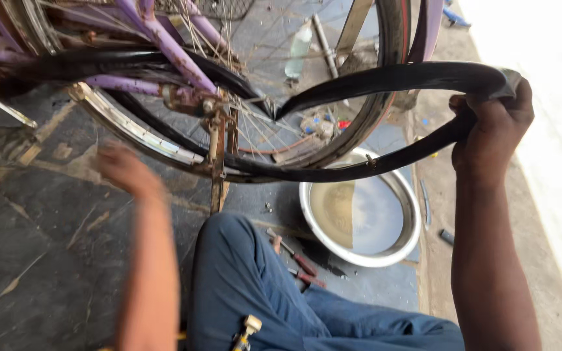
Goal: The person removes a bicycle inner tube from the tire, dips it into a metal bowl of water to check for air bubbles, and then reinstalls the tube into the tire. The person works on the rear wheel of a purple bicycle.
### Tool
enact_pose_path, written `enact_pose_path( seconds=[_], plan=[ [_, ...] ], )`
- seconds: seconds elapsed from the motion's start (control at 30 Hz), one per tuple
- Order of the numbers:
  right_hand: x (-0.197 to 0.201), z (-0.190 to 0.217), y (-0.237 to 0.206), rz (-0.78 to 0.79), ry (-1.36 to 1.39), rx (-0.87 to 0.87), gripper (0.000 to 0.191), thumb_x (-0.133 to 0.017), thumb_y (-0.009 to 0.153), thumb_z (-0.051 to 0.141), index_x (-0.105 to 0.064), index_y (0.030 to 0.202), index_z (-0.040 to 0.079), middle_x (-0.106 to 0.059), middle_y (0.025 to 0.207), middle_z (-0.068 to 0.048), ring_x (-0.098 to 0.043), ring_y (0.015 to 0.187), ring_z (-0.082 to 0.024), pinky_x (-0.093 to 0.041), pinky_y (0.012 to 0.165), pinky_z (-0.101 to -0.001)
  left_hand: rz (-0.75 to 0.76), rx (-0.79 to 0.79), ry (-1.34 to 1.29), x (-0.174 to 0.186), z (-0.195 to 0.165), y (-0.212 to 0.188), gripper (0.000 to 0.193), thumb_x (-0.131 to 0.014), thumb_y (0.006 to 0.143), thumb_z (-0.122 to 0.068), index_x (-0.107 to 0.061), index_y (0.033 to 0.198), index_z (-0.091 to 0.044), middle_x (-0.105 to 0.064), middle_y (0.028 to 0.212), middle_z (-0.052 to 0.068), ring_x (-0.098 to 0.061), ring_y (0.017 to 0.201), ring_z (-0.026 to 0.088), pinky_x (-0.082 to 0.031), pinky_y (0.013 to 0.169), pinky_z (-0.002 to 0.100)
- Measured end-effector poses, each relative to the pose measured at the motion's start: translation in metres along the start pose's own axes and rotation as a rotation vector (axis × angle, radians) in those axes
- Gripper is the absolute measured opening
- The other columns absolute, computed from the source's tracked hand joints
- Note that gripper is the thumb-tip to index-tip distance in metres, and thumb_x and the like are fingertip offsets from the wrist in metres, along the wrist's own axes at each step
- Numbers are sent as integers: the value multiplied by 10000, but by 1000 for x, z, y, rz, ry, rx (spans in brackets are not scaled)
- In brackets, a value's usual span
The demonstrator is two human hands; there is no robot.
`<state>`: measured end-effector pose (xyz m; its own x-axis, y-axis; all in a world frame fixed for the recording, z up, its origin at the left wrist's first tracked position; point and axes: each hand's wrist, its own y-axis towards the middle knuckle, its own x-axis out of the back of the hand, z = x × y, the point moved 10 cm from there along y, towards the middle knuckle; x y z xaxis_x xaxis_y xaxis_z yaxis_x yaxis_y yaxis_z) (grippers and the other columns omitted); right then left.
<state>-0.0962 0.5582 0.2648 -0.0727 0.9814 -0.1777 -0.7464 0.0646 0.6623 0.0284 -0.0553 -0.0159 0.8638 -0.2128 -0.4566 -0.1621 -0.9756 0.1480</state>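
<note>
The right hand is clenched around a fold of limp black rubber inner tube, which loops back in two flat, matte strands to the bicycle wheel of a purple-framed bike. The wheel's metal rim is dull chrome, ribbed with thin wire spokes and rusted at the axle. The left hand, blurred, lies just below the rim; whether it grips anything cannot be told. Below the tube sits a round, shiny steel basin holding murky, brownish water. Beside the basin, against the person's blue trouser knee, lie red-handled tools on the dark stone floor.
</note>
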Motion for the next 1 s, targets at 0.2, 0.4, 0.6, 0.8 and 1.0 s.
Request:
enact_pose_path(
  seconds=[0.2,0.4,0.6,0.8,1.0],
  plan=[
    [-59,20,19,135,14,123,190,-688,1050,28,-612,1212,-39,-670,991,-112,-605,815,-160,-506,771,-278,1185,-366,437,-143,10,-329,508,-840,722,-412,-759,1009,-1,-383,1538,239,-321,1453,462,-259,1184,525],
    [-95,38,27,164,-117,209,273,-705,956,118,-621,1192,6,-672,1016,-33,-650,936,-119,-560,864,-271,1080,-699,534,-219,-35,-381,767,-794,776,-511,-637,1342,-17,-169,1648,298,-215,1490,514,-172,1175,678],
    [-102,13,25,256,-103,210,196,-679,1152,154,-582,1264,25,-664,1046,-43,-640,945,-115,-541,857,-255,860,-661,589,-222,-14,-372,726,-805,815,-481,-583,1341,-33,-233,1631,314,-242,1514,495,-172,1186,695],
    [-91,-15,22,199,-152,209,261,-692,1157,218,-549,1278,36,-649,1097,-43,-618,950,-110,-547,895,-266,943,-639,754,-236,11,-368,586,-798,822,-448,-604,1206,-51,-380,1548,283,-272,1509,457,-202,1184,722],
    [-73,-35,1,127,-228,254,334,-681,1181,216,-495,1373,17,-666,1140,-71,-676,992,-143,-575,890,-297,1078,-726,857,-240,32,-372,485,-714,894,-373,-622,1307,-136,-441,1511,242,-265,1501,426,-226,1143,709]
  ],
)
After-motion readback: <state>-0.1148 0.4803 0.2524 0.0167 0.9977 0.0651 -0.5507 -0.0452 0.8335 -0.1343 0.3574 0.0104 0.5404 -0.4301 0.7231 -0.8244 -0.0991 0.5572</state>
